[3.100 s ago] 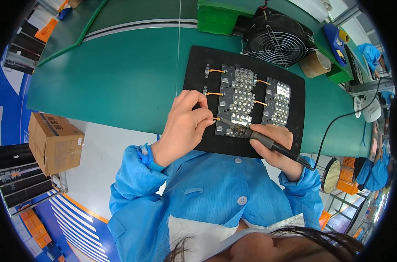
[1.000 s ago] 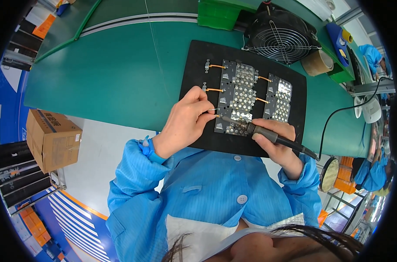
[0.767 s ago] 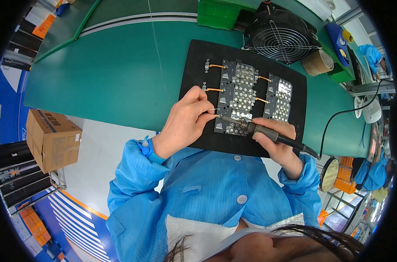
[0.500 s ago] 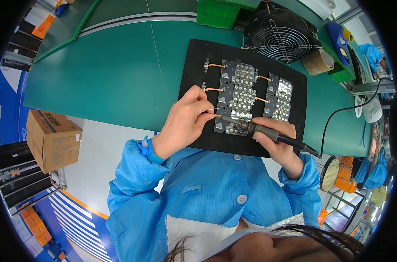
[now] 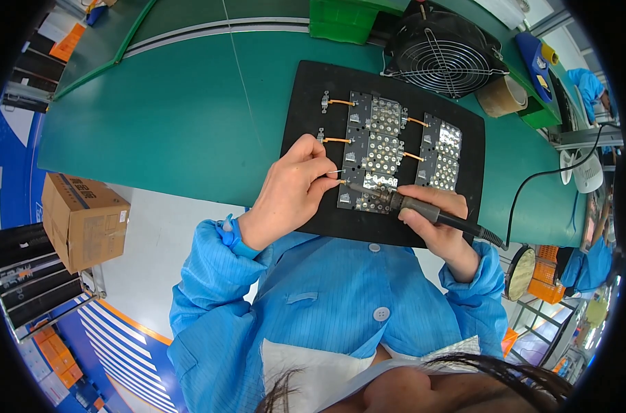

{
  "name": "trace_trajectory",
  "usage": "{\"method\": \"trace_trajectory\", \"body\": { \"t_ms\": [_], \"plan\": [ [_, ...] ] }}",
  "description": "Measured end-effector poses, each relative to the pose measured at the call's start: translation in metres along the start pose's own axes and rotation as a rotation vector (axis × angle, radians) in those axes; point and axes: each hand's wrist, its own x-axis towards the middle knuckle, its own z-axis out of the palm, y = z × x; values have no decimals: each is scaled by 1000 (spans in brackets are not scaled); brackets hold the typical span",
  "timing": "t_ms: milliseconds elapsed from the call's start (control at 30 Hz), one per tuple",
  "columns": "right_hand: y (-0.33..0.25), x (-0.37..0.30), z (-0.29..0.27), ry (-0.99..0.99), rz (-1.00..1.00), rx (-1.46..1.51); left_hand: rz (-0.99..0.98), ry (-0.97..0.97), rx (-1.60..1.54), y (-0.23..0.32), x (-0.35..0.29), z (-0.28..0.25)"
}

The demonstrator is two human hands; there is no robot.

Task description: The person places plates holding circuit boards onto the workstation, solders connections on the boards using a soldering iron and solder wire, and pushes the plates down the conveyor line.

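Observation:
My right hand is wrapped round the dark handle of a soldering iron, whose tip points left at the edge of the nearest circuit board. Beside that tip, my left hand pinches a thin strand of solder wire, and a short orange lead shows at its fingertips. The lead's other end is hidden by the fingers. Further up the left column of boards, two orange leads with small metal connectors stick out to the left. A second column of boards lies to the right. All rest on a black mat.
A black fan with a wire guard stands behind the mat, a tape roll beside it. A green bin is at the back of the green table. The iron's black cord arcs right. A cardboard box is at left.
Both hands and the iron stay almost where they were. At the back, the thin strand hanging over the table has shifted slightly left.

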Motion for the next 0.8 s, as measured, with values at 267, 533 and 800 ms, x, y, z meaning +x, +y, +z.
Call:
{"method": "trace_trajectory", "body": {
  "t_ms": [267,533,800],
  "plan": [
    [-3,1,-3,-31,-6,-1,-15,1,-6,1,-2,1],
    [-8,-4,-20,41,-6,48,41,26,-2,-3,3,2],
    [12,-18,-92,744,-16,85,-83,32,-230,2,10,-13]
  ]
}}
